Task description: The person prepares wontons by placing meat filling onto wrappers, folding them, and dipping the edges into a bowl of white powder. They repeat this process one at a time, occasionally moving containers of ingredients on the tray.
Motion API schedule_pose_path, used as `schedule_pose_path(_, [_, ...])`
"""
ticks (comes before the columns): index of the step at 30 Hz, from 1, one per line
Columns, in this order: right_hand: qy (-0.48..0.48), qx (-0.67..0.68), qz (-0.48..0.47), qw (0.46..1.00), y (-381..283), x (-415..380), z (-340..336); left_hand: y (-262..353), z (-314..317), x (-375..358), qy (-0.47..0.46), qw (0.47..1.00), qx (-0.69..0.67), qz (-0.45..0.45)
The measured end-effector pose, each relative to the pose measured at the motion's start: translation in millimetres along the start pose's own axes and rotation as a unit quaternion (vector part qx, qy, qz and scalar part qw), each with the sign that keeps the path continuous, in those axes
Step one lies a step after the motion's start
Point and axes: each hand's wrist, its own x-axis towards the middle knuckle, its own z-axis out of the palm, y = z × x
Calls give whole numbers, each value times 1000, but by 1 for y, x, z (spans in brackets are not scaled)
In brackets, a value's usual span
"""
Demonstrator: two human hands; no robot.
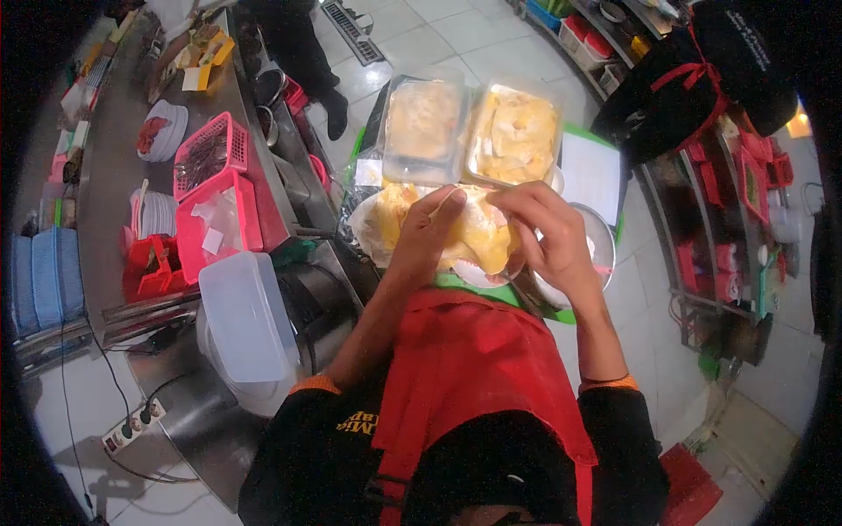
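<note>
Yellow sheet (pixel 482 235) is up between both hands, over the near-middle of the surface (pixel 454 282). Left hand (pixel 427 230) pinches its far edge, thumb uppermost; right hand (pixel 554 237) looks pinched on the right end, exact fingertip contact unclear. Looks thin and floppy: keep the pinch light, spread load over more fingertip, move both hands evenly or it may tear. Keep it low so the slack stays supported.

Around it: yellow pile (pixel 391 213) by the left hand, plate (pixel 479 278) partly under the sheet near the near edge, bowl (pixel 613 252) by the right wrist. Clear tub (pixel 421 173) and filled tub (pixel 559 140) sit side by side toward the far edge, limiting forward reach. Loose plastic (pixel 347 230) at the left edge could snag; watch the right elbow around the bowl.
</note>
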Motion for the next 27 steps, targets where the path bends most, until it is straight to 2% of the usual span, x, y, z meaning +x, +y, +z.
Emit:
schedule_pose_path(3, [10,21,11,1000,2,-1,2,-1,-2,0,12,1000,-10,-12])
schedule_pose_path(5, [12,39,12,999,5,-5,7,0,-2,1,6,995,98,0])
schedule_pose_path(7, [58,228,152,960,10,-13,15,-9,-5,4,3,998,59,10])
schedule_pose_path(8, [58,227,152,960,13,-16,19,-12,-5,5,-1,1000,20,20])
schedule_pose_path(10, [85,412,221,880,17,-21,27,-9,-2,5,5,999,27,21])
schedule_pose_path(11, [85,412,220,880,19,-21,29,-8,-1,5,13,999,33,20])
schedule_pose_path(13, [197,424,241,851,20,-21,35,-10,-2,6,12,999,44,9])
schedule_pose_path(14, [199,424,242,849,20,-21,38,-10,-2,6,10,999,54,-2])
schedule_pose_path(16, [246,256,158,921,20,-19,41,-9,-3,7,17,995,100,11])
schedule_pose_path(17, [205,42,70,975,29,-24,36,-9,-3,7,28,989,144,27])
schedule_pose_path(18, [206,43,69,975,25,-22,28,-4,0,6,28,989,145,27])
schedule_pose_path(20, [-4,-76,-69,995,8,-14,7,8,10,3,75,953,272,110])
schedule_pose_path(21, [-28,-89,-65,993,7,-10,6,9,10,3,74,953,273,108])
schedule_pose_path(23, [5,-39,-35,999,7,-10,6,13,9,8,13,876,393,281])
schedule_pose_path(25, [58,30,23,998,3,-11,6,18,9,7,-16,893,368,257])
schedule_pose_path(27, [67,36,24,997,2,-10,7,21,6,5,-43,910,343,230])
